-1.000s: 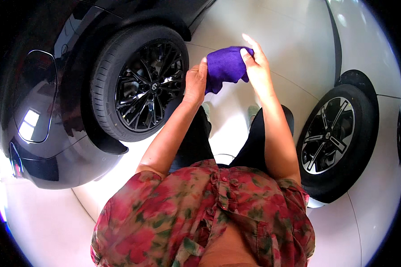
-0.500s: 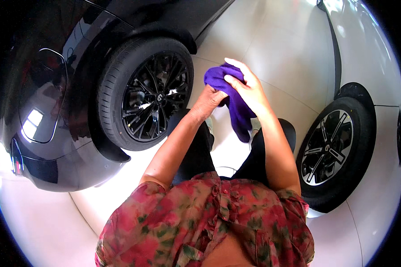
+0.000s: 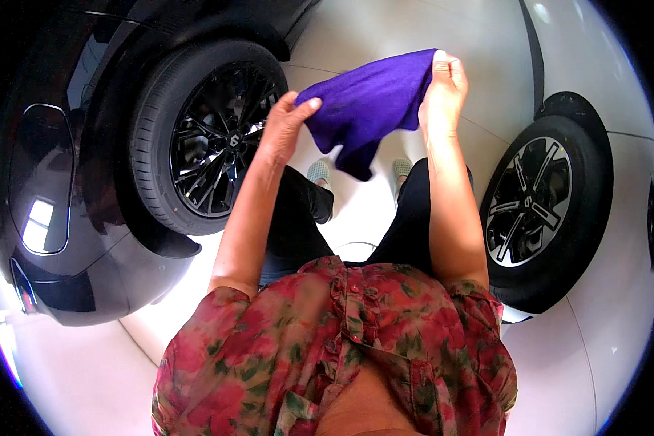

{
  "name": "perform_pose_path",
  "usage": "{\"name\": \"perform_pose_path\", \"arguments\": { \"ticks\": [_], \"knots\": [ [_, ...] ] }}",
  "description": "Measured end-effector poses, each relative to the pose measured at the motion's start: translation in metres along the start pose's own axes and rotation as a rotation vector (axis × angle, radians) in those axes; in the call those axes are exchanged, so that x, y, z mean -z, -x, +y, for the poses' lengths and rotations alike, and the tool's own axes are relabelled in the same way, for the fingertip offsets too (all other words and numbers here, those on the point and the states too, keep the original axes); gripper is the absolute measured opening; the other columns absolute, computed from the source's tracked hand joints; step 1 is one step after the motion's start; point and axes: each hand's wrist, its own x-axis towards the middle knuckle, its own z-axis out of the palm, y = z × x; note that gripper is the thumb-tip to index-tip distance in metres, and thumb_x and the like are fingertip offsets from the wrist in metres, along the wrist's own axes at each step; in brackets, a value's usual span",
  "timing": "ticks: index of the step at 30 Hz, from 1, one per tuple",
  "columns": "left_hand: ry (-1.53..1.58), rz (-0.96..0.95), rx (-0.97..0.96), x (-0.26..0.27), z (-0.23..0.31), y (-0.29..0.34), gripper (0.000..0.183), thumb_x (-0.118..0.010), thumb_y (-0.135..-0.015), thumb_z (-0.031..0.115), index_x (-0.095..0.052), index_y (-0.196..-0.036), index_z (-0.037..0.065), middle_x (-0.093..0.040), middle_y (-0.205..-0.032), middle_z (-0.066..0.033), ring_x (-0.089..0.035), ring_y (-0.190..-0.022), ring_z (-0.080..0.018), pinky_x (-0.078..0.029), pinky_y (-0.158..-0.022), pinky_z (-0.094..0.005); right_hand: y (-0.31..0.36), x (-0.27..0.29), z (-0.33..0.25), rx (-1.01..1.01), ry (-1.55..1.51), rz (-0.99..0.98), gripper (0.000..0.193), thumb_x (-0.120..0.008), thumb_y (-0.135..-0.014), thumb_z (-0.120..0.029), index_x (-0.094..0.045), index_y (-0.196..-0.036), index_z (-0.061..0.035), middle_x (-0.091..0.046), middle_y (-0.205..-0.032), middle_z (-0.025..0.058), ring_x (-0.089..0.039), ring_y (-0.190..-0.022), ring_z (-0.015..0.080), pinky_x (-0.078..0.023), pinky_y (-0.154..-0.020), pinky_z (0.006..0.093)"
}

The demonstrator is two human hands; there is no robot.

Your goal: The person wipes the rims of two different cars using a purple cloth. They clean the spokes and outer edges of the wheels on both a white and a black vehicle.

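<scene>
A purple cloth (image 3: 374, 94) is stretched between my two hands in front of me, above the floor. My left hand (image 3: 286, 125) pinches its left corner between thumb and fingers. At the upper right corner my right hand (image 3: 445, 91) grips the cloth, thumb on top. The lower middle of the cloth hangs down in a loose, folded point. To the left of my left hand stands the black wheel (image 3: 232, 142) of a black car; neither hand touches it.
The glossy black car body (image 3: 73, 167) fills the left side. On the right is a white car (image 3: 610, 80) with a black-and-silver wheel (image 3: 528, 203). Pale tiled floor (image 3: 363, 43) runs between the cars, and my feet in light green shoes (image 3: 320, 172) stand on it.
The cloth was bunched up between my hands and is now spread wide. My hands have moved apart, the left one to the left, the right one up and to the right.
</scene>
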Motion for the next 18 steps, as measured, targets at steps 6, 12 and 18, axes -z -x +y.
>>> {"name": "perform_pose_path", "arguments": {
  "ticks": [6,12,18],
  "knots": [
    [-0.402,-0.108,-0.108,0.002,0.037,-0.009,0.028,-0.073,-0.085,0.024,-0.052,-0.071,0.011,-0.048,-0.070,0.0044,-0.044,-0.068,-0.0071,-0.037,-0.065,-0.0229,-0.009,0.021,-0.009,0.082,0.127,-0.011,0.019,-0.056,-0.097,-0.020,-0.058,-0.091,-0.0020,-0.051,-0.080,-0.0040,-0.043,-0.074,0.0052,-0.039,-0.070,0.0214],
    [-0.809,-0.036,-0.550,0.004,0.089,-0.024,0.026,-0.070,-0.087,0.026,-0.059,-0.083,0.003,-0.052,-0.075,-0.0031,-0.049,-0.072,-0.0118,-0.043,-0.069,-0.0264,0.002,0.020,-0.025,0.058,-0.015,-0.059,0.017,-0.056,-0.097,-0.017,-0.058,-0.092,-0.0009,-0.056,-0.084,0.0007,-0.051,-0.080,0.0093,-0.044,-0.077,0.0251],
    [-0.635,-0.104,-0.652,-0.026,0.159,-0.019,0.011,-0.068,-0.089,0.015,-0.062,-0.087,0.006,-0.059,-0.079,0.0061,-0.052,-0.075,-0.0030,-0.043,-0.071,-0.0194,0.030,0.001,-0.084,-0.522,-0.493,-0.113,0.057,-0.048,-0.095,-0.051,-0.055,-0.119,0.0004,-0.060,-0.117,0.0165,-0.060,-0.106,0.0275,-0.046,-0.096,0.0397]
  ]
}}
